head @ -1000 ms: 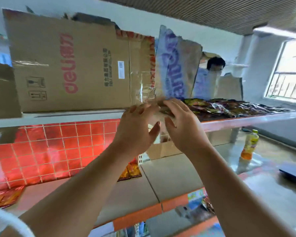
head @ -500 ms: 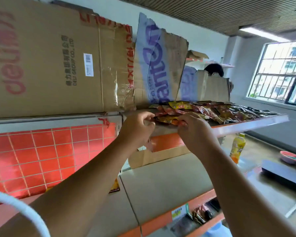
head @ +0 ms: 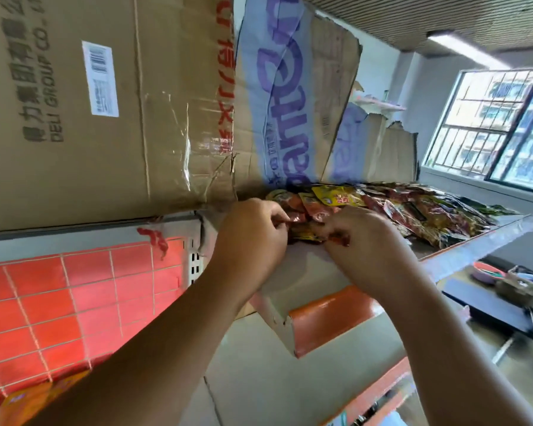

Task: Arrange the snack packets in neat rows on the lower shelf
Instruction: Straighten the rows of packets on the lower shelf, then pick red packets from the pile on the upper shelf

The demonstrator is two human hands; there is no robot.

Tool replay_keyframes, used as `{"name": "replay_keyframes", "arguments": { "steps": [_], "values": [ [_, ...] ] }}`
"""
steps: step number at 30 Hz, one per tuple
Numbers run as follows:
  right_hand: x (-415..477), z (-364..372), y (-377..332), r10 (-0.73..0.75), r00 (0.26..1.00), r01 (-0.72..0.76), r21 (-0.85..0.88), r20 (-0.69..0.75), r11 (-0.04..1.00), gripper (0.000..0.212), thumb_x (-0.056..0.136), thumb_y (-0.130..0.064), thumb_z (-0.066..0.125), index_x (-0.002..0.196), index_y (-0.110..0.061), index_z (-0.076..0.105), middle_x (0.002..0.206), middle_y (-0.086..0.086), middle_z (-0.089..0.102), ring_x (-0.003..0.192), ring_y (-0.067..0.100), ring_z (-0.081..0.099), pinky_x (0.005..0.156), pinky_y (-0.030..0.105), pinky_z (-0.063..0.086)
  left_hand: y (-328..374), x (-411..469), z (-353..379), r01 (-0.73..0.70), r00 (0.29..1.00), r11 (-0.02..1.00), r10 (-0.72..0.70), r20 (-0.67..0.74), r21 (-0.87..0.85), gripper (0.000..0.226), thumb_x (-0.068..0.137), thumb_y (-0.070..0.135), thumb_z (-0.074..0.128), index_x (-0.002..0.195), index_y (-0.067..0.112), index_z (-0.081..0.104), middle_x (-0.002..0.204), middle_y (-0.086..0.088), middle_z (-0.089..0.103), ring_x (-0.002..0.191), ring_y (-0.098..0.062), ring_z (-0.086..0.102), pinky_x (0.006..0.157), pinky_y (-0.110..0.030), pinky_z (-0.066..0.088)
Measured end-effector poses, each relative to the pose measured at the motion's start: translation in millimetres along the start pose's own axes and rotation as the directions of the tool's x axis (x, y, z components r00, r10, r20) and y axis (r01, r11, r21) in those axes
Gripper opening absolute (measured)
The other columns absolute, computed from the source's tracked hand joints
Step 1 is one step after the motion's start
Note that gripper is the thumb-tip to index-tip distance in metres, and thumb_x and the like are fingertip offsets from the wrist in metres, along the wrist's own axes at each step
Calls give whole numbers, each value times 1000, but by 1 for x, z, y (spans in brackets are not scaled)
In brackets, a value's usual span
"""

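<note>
Red tiled back panel (head: 59, 302), far left, beneath the upper shelf board. Orange packet (head: 22, 401), blurred, at the bottom left corner in front of that panel. Brown Deli cardboard carton (head: 120, 124), large, standing on the upper level, with a white barcode label (head: 100, 78) on its face. Left hand (head: 253, 238), reaching up from below, fingers curled and pinching a red packet at the left end of the heap. Flattened cardboard with blue lettering (head: 277, 87), leaning just right of the carton, behind the hands. Snack packets (head: 413, 213), red, yellow and dark, lying in an overlapping heap on the upper shelf (head: 490, 238) and running off to the right along its board. Right hand (head: 366, 250), just beside the left, fingers curled, gripping packets at the same end of the heap. Lower shelf (head: 290, 379), grey board, below both forearms; orange edge strip (head: 330, 315) above it. Barred window (head: 499, 127), far right.
</note>
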State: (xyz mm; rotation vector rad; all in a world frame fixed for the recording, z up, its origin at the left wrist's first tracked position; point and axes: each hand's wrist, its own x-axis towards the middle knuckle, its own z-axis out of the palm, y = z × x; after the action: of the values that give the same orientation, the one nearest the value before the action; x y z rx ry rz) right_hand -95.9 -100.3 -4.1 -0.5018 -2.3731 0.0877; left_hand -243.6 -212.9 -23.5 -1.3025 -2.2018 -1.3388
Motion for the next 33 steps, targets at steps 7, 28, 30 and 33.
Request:
{"name": "replay_keyframes", "arguments": {
  "steps": [7, 28, 30, 33],
  "values": [
    [-14, -3, -2, 33, 966, 25, 219, -258, 975, 26, 79, 3, 77, 85, -21, 74, 89, -16, 69, 91, -2, 63, 81, 5, 41, -5, -4, -2, 18, 992, 992, -34, -124, -128, 11, 77, 15, 66, 79, 25, 66, 83, 10, 62, 77, -7, 58, 66, -30, 45],
    [65, -20, 49, 229, 966, -254, 618, 122, 744, 26, 88, -6, 61, 80, -27, 73, 68, -5, 67, 59, 14, 56, 62, 31, 43, 13, -16, -9, 74, 996, 990, -80, -41, -123, 4, 69, 26, 59, 73, 28, 61, 93, 13, 67, 87, -5, 63, 80, -42, 54],
    [77, -12, 55, 177, 972, -229, 455, 155, 861, 26, 89, -6, 61, 80, -28, 72, 74, -4, 70, 65, 17, 61, 63, 31, 46, 17, -19, -12, 23, 1000, 997, -22, 17, -71, 5, 69, 24, 58, 72, 26, 61, 94, 11, 66, 92, -6, 61, 83, -38, 51],
    [78, -11, 56, 139, 987, -157, 253, 86, 955, 12, 91, -19, 60, 90, -28, 69, 94, -3, 69, 83, 21, 65, 72, 35, 52, 23, -28, -15, -11, 997, 1000, 12, 74, -20, 12, 66, 18, 54, 70, 25, 62, 97, 12, 66, 97, -7, 60, 86, -29, 46]
  ]
}}
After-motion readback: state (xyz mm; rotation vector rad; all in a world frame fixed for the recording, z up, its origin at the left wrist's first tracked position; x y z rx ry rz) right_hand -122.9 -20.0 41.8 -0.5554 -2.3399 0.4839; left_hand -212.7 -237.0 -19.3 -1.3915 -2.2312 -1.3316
